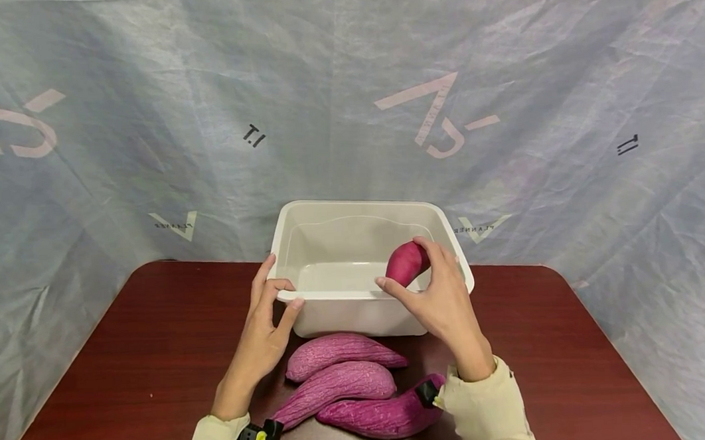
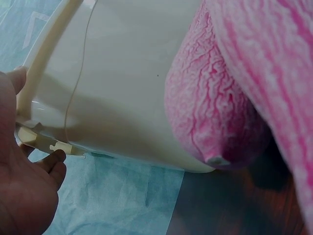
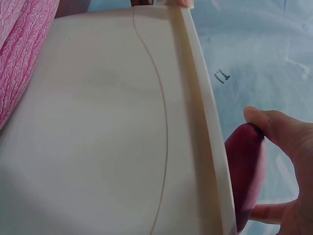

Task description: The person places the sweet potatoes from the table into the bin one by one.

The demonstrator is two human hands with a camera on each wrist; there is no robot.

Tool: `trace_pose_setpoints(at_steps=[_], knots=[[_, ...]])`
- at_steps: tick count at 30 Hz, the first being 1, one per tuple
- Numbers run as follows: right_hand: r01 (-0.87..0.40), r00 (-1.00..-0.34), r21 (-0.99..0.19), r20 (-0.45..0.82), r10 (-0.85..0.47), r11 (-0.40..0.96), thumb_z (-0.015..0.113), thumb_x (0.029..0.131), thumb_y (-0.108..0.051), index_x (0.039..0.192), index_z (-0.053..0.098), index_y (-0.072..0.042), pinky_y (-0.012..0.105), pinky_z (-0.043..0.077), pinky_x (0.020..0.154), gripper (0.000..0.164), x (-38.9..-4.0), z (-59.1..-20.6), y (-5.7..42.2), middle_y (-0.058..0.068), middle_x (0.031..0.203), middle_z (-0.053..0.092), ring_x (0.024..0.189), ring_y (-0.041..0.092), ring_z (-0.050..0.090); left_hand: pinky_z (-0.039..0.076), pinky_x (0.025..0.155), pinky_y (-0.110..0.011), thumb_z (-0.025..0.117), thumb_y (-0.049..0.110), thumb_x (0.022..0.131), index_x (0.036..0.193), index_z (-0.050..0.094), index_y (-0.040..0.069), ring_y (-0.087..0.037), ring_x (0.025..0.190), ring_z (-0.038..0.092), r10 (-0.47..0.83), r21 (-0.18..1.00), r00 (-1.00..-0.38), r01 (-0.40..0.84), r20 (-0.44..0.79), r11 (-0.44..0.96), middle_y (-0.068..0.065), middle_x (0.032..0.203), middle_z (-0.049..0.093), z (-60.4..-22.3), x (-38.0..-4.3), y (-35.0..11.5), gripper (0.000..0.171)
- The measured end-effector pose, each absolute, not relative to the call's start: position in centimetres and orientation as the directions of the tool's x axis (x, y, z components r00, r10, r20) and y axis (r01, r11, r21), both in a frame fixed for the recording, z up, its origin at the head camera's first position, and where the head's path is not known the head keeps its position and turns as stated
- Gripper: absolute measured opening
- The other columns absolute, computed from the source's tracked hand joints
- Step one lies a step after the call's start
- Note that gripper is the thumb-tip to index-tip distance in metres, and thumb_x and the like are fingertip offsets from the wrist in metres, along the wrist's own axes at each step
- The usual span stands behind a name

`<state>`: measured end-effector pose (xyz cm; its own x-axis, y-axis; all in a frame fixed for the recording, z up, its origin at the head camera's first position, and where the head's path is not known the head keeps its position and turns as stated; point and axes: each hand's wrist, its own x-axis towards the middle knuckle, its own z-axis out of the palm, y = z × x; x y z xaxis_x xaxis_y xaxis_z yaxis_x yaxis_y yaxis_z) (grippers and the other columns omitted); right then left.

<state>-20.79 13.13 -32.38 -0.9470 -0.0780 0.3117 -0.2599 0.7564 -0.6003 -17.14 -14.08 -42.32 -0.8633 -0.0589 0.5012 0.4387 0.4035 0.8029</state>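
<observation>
A smooth, dark red-purple sweet potato is pinched between the thumb and fingers of my right hand, over the front right of a white plastic bin. In the right wrist view the sweet potato shows just beyond the bin's rim, its lower end hidden. My left hand grips the bin's front left corner; in the left wrist view its fingers bend at the rim and a side handle. Several long, wrinkled pink-purple sweet potatoes lie on the table before the bin, between my forearms.
The bin stands toward the back of a dark red wooden table. Behind it hangs a grey-blue printed sheet, which also covers both sides. Black wrist devices and light sleeves reach close over the wrinkled sweet potatoes.
</observation>
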Motion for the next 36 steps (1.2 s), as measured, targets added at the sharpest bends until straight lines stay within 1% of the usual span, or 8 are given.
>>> trace_pose_setpoints(at_steps=[3, 8, 13, 15, 19, 22, 32, 36], knots=[[-0.258, -0.948, -0.600, 0.310, -0.077, 0.757, 0.082, 0.075, -0.056, 0.148, 0.044, -0.020, 0.056, 0.041, 0.106, 0.090, -21.1, -32.5, 13.2, 0.011, 0.149, 0.047, 0.134, 0.032, 0.045, 0.028, 0.111, -0.068, 0.060, 0.013, 0.100, 0.115, 0.051, 0.013, -0.038, 0.152, 0.023, -0.060, 0.801, -0.863, 0.438, 0.502, 0.408, -0.003, 0.169, 0.013, -42.4, -17.1, -14.1, 0.018], [-0.261, -0.947, -0.602, 0.313, -0.077, 0.755, 0.082, 0.075, -0.055, 0.148, 0.044, -0.019, 0.056, 0.036, 0.112, 0.090, -21.5, -32.8, 13.4, 0.012, 0.148, 0.048, 0.135, 0.033, 0.045, 0.028, 0.110, -0.069, 0.061, 0.013, 0.100, 0.115, 0.051, 0.013, -0.038, 0.152, 0.023, -0.063, 0.800, -0.862, 0.437, 0.503, 0.411, -0.003, 0.169, 0.012, -42.4, -17.1, -14.1, 0.018], [-0.256, -0.948, -0.602, 0.309, -0.074, 0.756, 0.083, 0.074, -0.056, 0.148, 0.044, -0.018, 0.056, 0.037, 0.110, 0.091, -21.7, -33.0, 13.4, 0.012, 0.148, 0.048, 0.134, 0.033, 0.046, 0.028, 0.111, -0.069, 0.061, 0.012, 0.100, 0.115, 0.051, 0.013, -0.039, 0.152, 0.023, -0.069, 0.800, -0.860, 0.437, 0.505, 0.410, -0.003, 0.169, 0.013, -42.5, -17.0, -14.1, 0.018], [-0.251, -0.949, -0.600, 0.306, -0.072, 0.759, 0.082, 0.075, -0.056, 0.148, 0.043, -0.018, 0.055, 0.035, 0.113, 0.091, -21.7, -33.1, 13.4, 0.012, 0.148, 0.048, 0.135, 0.032, 0.045, 0.028, 0.110, -0.069, 0.061, 0.012, 0.100, 0.114, 0.051, 0.013, -0.039, 0.152, 0.023, -0.071, 0.801, -0.861, 0.435, 0.504, 0.412, -0.003, 0.169, 0.013, -42.5, -17.0, -14.1, 0.018], [-0.244, -0.950, -0.598, 0.305, -0.065, 0.763, 0.082, 0.076, -0.056, 0.149, 0.042, -0.017, 0.055, 0.019, 0.125, 0.092, -21.8, -33.2, 13.5, 0.013, 0.149, 0.047, 0.141, 0.032, 0.042, 0.028, 0.110, -0.069, 0.061, 0.012, 0.100, 0.114, 0.051, 0.014, -0.039, 0.152, 0.023, -0.072, 0.801, -0.861, 0.434, 0.504, 0.413, -0.003, 0.169, 0.013, -42.6, -17.0, -14.1, 0.018], [-0.240, -0.950, -0.599, 0.305, -0.059, 0.764, 0.081, 0.076, -0.055, 0.150, 0.041, -0.017, 0.054, 0.009, 0.127, 0.092, -21.8, -33.3, 13.6, 0.014, 0.150, 0.046, 0.144, 0.031, 0.039, 0.028, 0.110, -0.069, 0.061, 0.012, 0.100, 0.114, 0.051, 0.014, -0.039, 0.152, 0.024, -0.068, 0.798, -0.859, 0.438, 0.507, 0.415, -0.003, 0.169, 0.013, -42.6, -17.0, -14.1, 0.018], [-0.235, -0.951, -0.585, 0.302, -0.061, 0.776, 0.081, 0.077, -0.054, 0.150, 0.041, -0.013, 0.056, 0.005, 0.127, 0.092, -21.9, -33.4, 13.8, 0.017, 0.149, 0.046, 0.144, 0.032, 0.038, 0.028, 0.110, -0.068, 0.061, 0.012, 0.100, 0.114, 0.050, 0.014, -0.038, 0.152, 0.023, -0.063, 0.795, -0.858, 0.441, 0.509, 0.417, -0.004, 0.169, 0.014, -42.6, -17.1, -14.0, 0.018], [-0.230, -0.952, -0.565, 0.299, -0.064, 0.793, 0.080, 0.078, -0.054, 0.150, 0.040, -0.013, 0.057, 0.007, 0.127, 0.092, -21.9, -33.4, 13.7, 0.019, 0.147, 0.046, 0.143, 0.036, 0.039, 0.028, 0.110, -0.068, 0.061, 0.012, 0.100, 0.114, 0.051, 0.014, -0.038, 0.152, 0.023, -0.064, 0.794, -0.857, 0.443, 0.512, 0.415, -0.003, 0.169, 0.014, -42.6, -17.1, -14.0, 0.018]])
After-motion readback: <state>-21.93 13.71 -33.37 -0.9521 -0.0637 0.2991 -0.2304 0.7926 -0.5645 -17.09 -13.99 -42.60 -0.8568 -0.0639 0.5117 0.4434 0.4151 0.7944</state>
